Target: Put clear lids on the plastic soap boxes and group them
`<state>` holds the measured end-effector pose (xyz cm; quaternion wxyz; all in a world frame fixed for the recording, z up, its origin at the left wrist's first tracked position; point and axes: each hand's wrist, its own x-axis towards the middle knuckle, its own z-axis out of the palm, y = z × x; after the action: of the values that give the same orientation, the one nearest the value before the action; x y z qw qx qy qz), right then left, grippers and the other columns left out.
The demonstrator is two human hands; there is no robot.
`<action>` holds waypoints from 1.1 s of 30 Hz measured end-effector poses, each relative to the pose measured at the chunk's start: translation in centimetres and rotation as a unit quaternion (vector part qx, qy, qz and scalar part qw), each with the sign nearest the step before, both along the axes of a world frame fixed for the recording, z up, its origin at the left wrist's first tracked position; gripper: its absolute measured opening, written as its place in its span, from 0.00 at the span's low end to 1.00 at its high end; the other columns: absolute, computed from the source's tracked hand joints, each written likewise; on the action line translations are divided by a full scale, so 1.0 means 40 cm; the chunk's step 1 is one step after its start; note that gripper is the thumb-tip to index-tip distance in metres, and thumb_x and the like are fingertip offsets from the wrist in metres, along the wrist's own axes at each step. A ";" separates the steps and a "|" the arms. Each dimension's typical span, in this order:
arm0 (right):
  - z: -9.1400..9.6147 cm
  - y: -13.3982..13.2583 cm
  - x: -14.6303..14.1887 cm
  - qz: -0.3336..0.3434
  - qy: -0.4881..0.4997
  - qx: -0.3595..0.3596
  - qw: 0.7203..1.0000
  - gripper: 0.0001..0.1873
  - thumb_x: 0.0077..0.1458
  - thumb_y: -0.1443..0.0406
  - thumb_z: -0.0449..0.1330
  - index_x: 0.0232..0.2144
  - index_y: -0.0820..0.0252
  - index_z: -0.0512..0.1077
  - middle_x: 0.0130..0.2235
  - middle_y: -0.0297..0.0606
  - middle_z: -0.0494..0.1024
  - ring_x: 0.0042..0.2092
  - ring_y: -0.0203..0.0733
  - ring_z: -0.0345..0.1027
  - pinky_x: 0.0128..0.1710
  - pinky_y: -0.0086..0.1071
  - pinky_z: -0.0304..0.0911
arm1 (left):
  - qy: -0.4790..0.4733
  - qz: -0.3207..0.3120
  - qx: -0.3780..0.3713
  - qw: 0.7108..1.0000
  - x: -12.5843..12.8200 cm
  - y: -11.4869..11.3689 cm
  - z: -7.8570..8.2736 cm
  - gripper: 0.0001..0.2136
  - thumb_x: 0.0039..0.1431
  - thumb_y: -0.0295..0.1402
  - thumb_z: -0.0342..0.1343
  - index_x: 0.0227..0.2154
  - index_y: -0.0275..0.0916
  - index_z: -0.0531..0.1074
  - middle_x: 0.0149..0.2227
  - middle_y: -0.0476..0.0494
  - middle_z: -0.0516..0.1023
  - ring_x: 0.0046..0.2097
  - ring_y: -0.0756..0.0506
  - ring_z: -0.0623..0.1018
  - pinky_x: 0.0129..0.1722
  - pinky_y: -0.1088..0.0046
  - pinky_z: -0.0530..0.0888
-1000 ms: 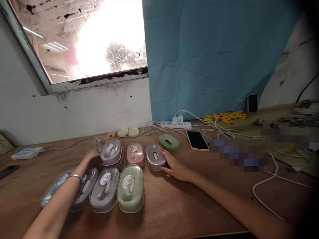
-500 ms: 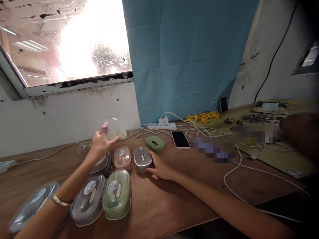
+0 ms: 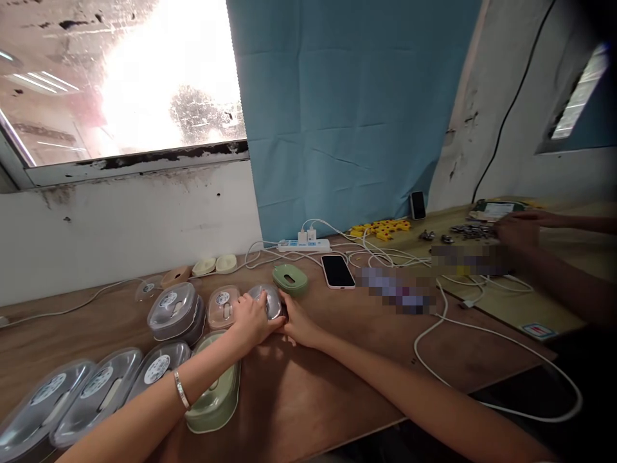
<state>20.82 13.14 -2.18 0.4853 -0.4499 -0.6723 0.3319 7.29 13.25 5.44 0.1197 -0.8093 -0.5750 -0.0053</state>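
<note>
Both of my hands meet on a small grey oval box near the middle of the wooden table. My left hand presses a clear lid down on the box, fingers curled over it. My right hand holds the box's right side. A pink box with a clear lid stands just left of it, and a green box without a lid stands behind to the right. Two stacked grey lidded boxes are further left.
A row of lidded boxes, one green and several grey, lies at the front left under my left forearm. A phone, a power strip and white cables lie to the right. Another person's hands work at the far right.
My left hand left the stacked grey boxes, rose with a clear lid, and came down on the grey box that my right hand holds. The view turned to the right.
</note>
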 end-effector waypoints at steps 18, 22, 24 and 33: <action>-0.003 0.001 0.003 -0.048 -0.106 -0.019 0.993 0.49 0.40 0.65 0.68 0.61 0.66 0.49 0.58 0.56 0.61 0.60 0.56 0.54 0.57 0.48 0.50 | 0.034 -0.002 -0.027 0.999 -0.024 0.044 0.006 0.37 0.55 0.59 0.33 0.55 0.34 0.62 0.41 0.24 0.74 0.44 0.33 0.75 0.38 0.61 0.70; -0.007 0.003 0.003 -0.048 -0.107 -0.009 0.993 0.48 0.41 0.65 0.67 0.61 0.61 0.50 0.58 0.53 0.63 0.59 0.55 0.56 0.56 0.48 0.51 | 0.033 0.003 -0.015 0.999 -0.026 0.044 -0.011 0.39 0.54 0.60 0.32 0.58 0.33 0.57 0.42 0.23 0.73 0.45 0.32 0.74 0.39 0.61 0.69; -0.009 0.004 0.003 -0.047 -0.110 -0.004 0.993 0.47 0.41 0.66 0.67 0.61 0.61 0.50 0.58 0.52 0.63 0.59 0.54 0.56 0.56 0.48 0.51 | 0.031 0.009 -0.012 0.999 -0.022 0.043 -0.016 0.40 0.54 0.60 0.32 0.58 0.32 0.57 0.43 0.22 0.73 0.45 0.32 0.74 0.38 0.61 0.69; 0.007 -0.004 0.004 -0.034 -0.124 0.005 0.992 0.42 0.42 0.65 0.67 0.59 0.57 0.56 0.56 0.47 0.66 0.57 0.53 0.59 0.54 0.46 0.54 | 0.027 0.014 -0.041 0.999 -0.025 0.041 -0.010 0.41 0.54 0.60 0.30 0.60 0.29 0.54 0.45 0.20 0.71 0.47 0.31 0.73 0.40 0.60 0.68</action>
<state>20.97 12.97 -1.92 0.4116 -0.5076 -0.7131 0.2539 6.27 14.90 5.04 0.1024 -0.8055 -0.5822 0.0420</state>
